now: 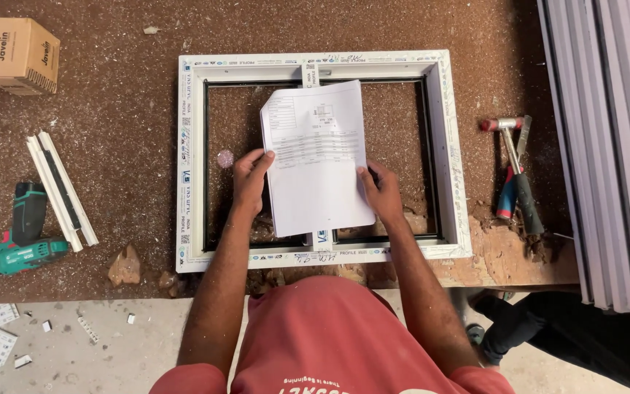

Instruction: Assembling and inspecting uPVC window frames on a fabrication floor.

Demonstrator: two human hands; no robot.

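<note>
A rough brown table (111,109) fills the frame. At centre lies a white window frame (191,160), its corners already joined, no glass fitted. Over it sits a printed sheet (315,168), pinched at its edges by the left hand (251,179) and right hand (382,191). A hammer (515,164) rests at right, a green drill (20,244) at lower left.

The person wears a red short-sleeved shirt (329,335) with small white lettering near the collar, forearms bare.

Both my arms reach forward, bare, elbows near torso. Left hand (251,175) flat, palm down, fingers pointing forward. Right hand (380,191) likewise, fingers curled slightly inward. Hands level, well apart.
</note>
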